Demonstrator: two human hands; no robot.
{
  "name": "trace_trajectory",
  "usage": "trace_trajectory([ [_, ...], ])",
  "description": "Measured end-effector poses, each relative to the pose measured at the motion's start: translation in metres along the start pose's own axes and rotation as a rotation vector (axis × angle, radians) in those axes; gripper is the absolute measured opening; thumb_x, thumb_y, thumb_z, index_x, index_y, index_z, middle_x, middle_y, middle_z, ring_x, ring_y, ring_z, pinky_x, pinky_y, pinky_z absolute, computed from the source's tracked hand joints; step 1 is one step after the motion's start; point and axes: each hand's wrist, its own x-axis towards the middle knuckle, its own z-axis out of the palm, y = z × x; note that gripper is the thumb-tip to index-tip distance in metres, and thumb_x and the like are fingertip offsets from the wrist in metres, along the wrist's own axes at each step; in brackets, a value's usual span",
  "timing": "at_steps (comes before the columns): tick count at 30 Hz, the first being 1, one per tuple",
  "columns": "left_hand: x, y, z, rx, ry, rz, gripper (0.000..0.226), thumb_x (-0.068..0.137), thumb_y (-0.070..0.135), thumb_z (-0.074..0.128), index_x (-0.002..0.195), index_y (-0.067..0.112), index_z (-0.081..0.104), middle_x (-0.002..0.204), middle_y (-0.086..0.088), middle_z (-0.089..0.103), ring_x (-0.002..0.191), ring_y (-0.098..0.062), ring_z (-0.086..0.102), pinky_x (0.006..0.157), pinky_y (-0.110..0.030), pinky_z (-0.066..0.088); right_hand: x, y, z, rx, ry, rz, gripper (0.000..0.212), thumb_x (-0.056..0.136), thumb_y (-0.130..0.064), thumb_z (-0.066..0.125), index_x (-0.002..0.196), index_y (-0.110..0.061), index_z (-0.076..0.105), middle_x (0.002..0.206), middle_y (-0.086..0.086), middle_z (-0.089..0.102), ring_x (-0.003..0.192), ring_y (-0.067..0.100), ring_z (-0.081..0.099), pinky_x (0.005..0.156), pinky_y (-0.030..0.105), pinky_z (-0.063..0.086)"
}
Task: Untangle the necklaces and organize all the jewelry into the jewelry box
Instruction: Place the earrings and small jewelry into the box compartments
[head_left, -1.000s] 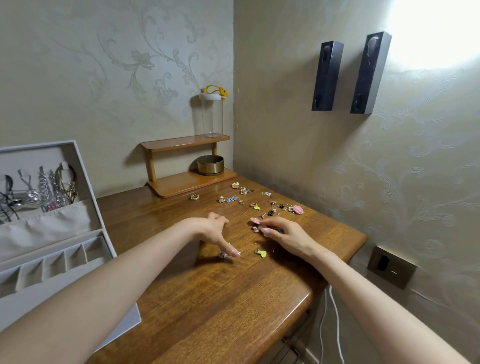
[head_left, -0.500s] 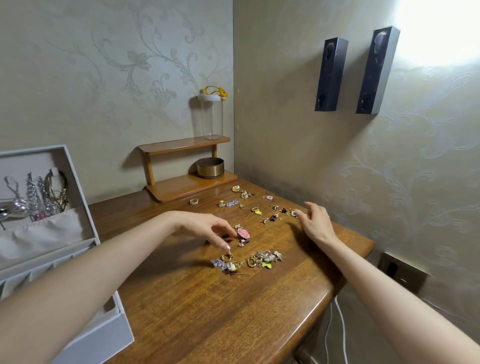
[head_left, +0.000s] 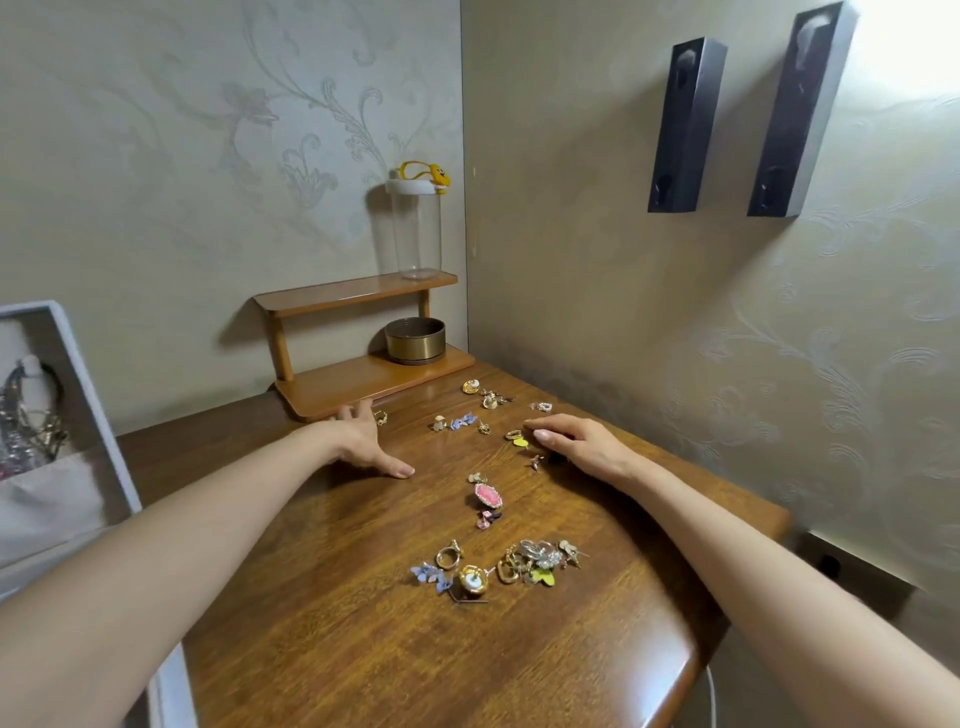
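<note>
Small earrings and rings lie scattered over the wooden table (head_left: 363, 649). A gathered pile of jewelry (head_left: 498, 569) sits near the middle front, with a pink oval piece (head_left: 488, 495) just beyond it. My left hand (head_left: 363, 441) reaches far back with spread fingers, next to a small gold ring (head_left: 382, 417) by the shelf base. My right hand (head_left: 576, 444) lies palm down over small pieces near a yellow heart charm (head_left: 519, 442). The white jewelry box (head_left: 67, 415) stands open at the far left, necklaces hanging in its lid.
A two-tier wooden shelf (head_left: 358, 332) stands in the back corner, carrying a clear bottle (head_left: 417, 228) and a brass tin (head_left: 415, 340). More earrings (head_left: 488, 397) lie along the back right. Walls close in behind and to the right.
My left hand has left the pile and stretched back toward the shelf. My right hand moved slightly nearer, over the pieces by the yellow heart. The view shifted right and closer.
</note>
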Motion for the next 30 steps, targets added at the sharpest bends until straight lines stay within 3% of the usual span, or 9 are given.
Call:
trace_trajectory([
  [7,0.024,-0.004,-0.002,-0.149,-0.094,0.177,0.122,0.068,0.044,0.078,0.149,0.022,-0.011,0.157,-0.013,-0.012,0.145,-0.030,-0.005,0.118,-0.047,0.008,-0.021,-0.024,0.011,0.230,-0.235,-0.117,0.028,0.095,-0.028,0.054,0.118,-0.019,0.068,0.125,-0.010,0.063,0.120,0.002,0.053,0.103,0.020,0.038],
  [10,0.030,-0.006,-0.002,-0.212,-0.165,0.312,0.119,0.064,0.045,0.080,0.149,0.030,-0.001,0.158,-0.006,-0.005,0.145,-0.026,0.003,0.118,-0.045,0.011,-0.031,-0.028,0.007,0.480,-0.357,-0.162,0.029,0.096,-0.022,0.053,0.116,-0.006,0.067,0.120,0.003,0.067,0.118,0.015,0.059,0.103,0.028,0.043],
  [13,0.033,-0.003,-0.002,-0.221,-0.227,0.436,0.098,0.068,0.042,0.079,0.146,0.035,0.019,0.158,0.002,0.004,0.144,-0.022,0.009,0.118,-0.042,0.012,-0.022,-0.020,0.008,0.772,-0.137,-0.083,0.029,0.094,-0.022,0.055,0.112,-0.003,0.068,0.115,0.011,0.069,0.114,0.024,0.061,0.104,0.036,0.044],
  [15,0.033,0.000,-0.001,-0.235,-0.265,0.519,0.076,0.079,0.026,0.073,0.141,0.036,0.032,0.157,0.008,0.010,0.143,-0.017,0.010,0.117,-0.039,0.010,-0.008,-0.010,0.008,0.608,0.222,-0.002,0.023,0.093,-0.025,0.057,0.106,-0.014,0.072,0.112,0.001,0.070,0.113,0.019,0.061,0.103,0.034,0.044],
  [17,0.031,0.000,-0.001,-0.285,-0.368,0.587,0.068,0.079,0.026,0.072,0.136,0.041,0.040,0.156,0.015,0.011,0.143,-0.013,0.008,0.117,-0.040,0.008,0.005,-0.004,0.005,0.301,0.400,0.093,0.026,0.094,-0.031,0.056,0.114,-0.019,0.068,0.117,-0.005,0.066,0.114,0.012,0.056,0.094,0.021,0.038],
  [22,0.024,0.004,-0.003,-0.392,-0.651,0.691,0.060,0.078,0.034,0.062,0.136,0.035,0.045,0.148,0.027,0.022,0.137,0.004,0.012,0.114,-0.028,0.006,0.041,0.007,0.009,-0.009,0.267,0.151,0.057,0.094,-0.042,0.053,0.142,-0.013,0.042,0.145,0.007,0.043,0.133,0.021,0.039,0.109,0.033,0.029],
  [25,0.021,0.005,-0.008,-0.441,-0.729,0.728,0.046,0.088,0.030,0.052,0.133,0.018,0.052,0.146,0.015,0.040,0.137,0.002,0.024,0.112,-0.022,0.015,0.055,0.003,0.011,-0.103,0.152,0.144,0.060,0.094,-0.045,0.050,0.144,-0.013,0.038,0.149,0.008,0.037,0.137,0.023,0.033,0.111,0.035,0.026],
  [28,0.027,0.004,-0.013,-0.629,-0.572,0.691,0.050,0.081,0.042,0.067,0.113,0.004,0.061,0.126,-0.010,0.061,0.122,-0.019,0.053,0.105,-0.026,0.039,0.057,-0.005,0.010,-0.133,0.092,0.097,0.051,0.095,-0.043,0.049,0.137,-0.013,0.050,0.146,0.004,0.043,0.133,0.021,0.040,0.110,0.034,0.030],
  [30,0.036,0.010,-0.013,-0.787,-0.370,0.523,0.058,0.064,0.046,0.078,0.101,0.005,0.062,0.113,-0.019,0.065,0.104,-0.024,0.063,0.098,-0.032,0.048,0.051,-0.006,0.011,-0.075,0.100,0.055,0.042,0.096,-0.039,0.050,0.130,-0.015,0.058,0.142,0.000,0.049,0.129,0.018,0.045,0.107,0.031,0.033],
])
